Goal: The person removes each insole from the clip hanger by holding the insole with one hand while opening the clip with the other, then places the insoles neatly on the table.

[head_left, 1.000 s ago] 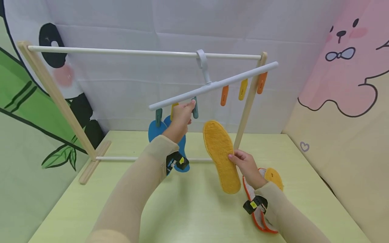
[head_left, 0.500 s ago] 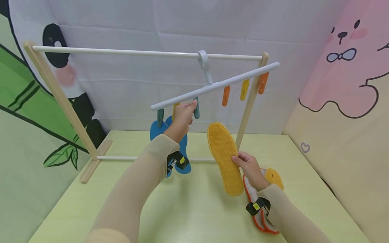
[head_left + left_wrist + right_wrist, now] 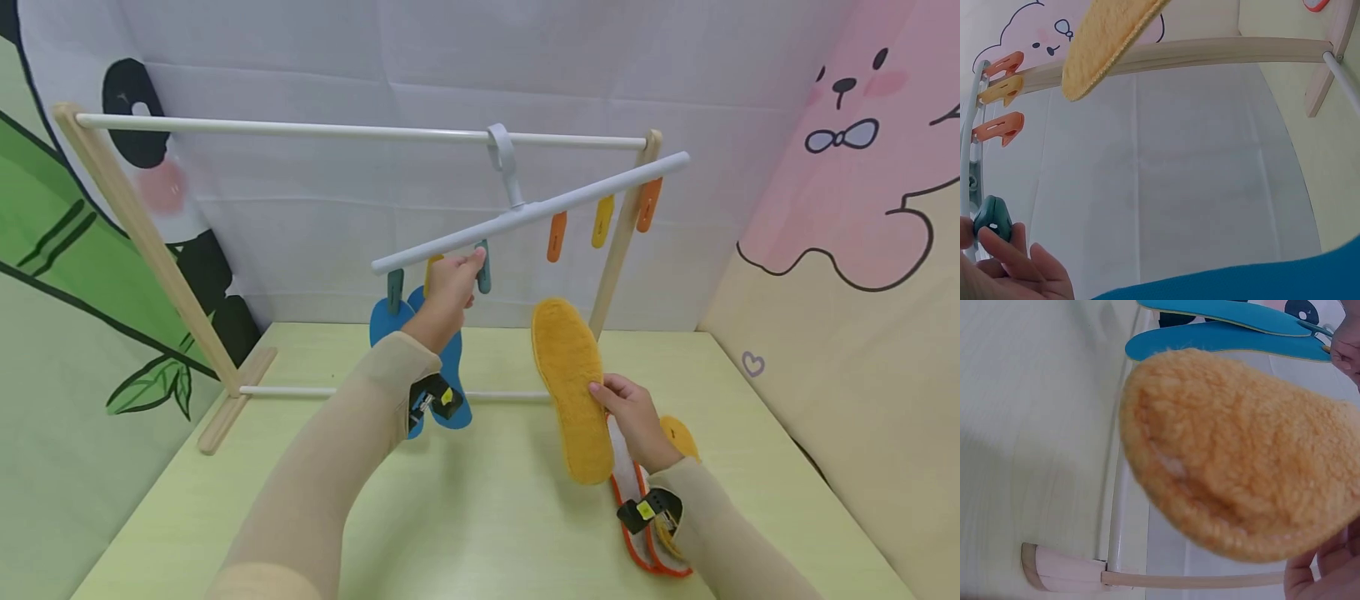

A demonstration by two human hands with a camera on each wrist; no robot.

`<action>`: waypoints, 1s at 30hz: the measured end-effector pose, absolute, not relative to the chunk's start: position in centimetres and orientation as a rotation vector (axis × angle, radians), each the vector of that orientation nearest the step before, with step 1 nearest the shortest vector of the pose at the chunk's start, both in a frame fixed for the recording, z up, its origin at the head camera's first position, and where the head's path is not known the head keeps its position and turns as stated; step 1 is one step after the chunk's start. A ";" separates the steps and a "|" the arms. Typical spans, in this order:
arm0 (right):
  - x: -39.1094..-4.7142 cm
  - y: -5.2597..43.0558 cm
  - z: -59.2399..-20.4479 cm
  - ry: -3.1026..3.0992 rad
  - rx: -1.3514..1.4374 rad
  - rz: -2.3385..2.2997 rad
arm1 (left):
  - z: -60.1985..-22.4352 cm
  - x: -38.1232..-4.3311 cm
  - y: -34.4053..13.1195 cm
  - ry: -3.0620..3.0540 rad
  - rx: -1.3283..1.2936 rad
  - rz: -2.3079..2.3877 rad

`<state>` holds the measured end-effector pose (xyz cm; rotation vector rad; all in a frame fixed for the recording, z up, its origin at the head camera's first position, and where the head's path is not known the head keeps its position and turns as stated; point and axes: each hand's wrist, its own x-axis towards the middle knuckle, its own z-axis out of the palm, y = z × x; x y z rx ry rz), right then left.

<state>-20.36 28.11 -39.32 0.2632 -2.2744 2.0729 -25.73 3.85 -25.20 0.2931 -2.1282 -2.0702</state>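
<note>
My left hand (image 3: 447,296) pinches a dark teal clothespin (image 3: 992,217) under the tilted white hanger bar (image 3: 525,215). Two blue insoles (image 3: 455,379) hang just behind that hand, one from another teal clothespin (image 3: 395,290) and one near a yellow clothespin (image 3: 433,271). Thumb and fingers of my right hand (image 3: 628,417) hold a fuzzy orange-yellow insole (image 3: 573,392) upright by its right edge, below the bar. In the right wrist view its fleecy surface fills the middle. On the hanger's right half, two orange clothespins (image 3: 557,237) and a yellow clothespin (image 3: 603,222) hang with nothing in them.
The hanger's hook sits on the top rail (image 3: 315,128) of a wooden-legged rack (image 3: 150,242). A low white rod (image 3: 288,391) joins its legs. Red-edged, pale insoles (image 3: 637,546) and another yellow insole (image 3: 681,437) lie on the table (image 3: 450,533) by my right forearm.
My right hand has moved rightward with the yellow insole, away from the left hand. The left hand stays on the teal clothespin.
</note>
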 end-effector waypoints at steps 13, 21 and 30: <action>-19.9 29.3 -39.4 -2.328 0.249 2.053 | -25.1 -25.7 3.7 -2.129 0.293 -2.096; -19.6 29.5 -39.2 -2.349 0.243 2.029 | -25.2 -25.8 3.6 -2.102 0.283 -2.107; -18.8 30.7 -39.6 -2.398 0.143 1.998 | -25.3 -25.5 3.6 -2.112 0.276 -2.098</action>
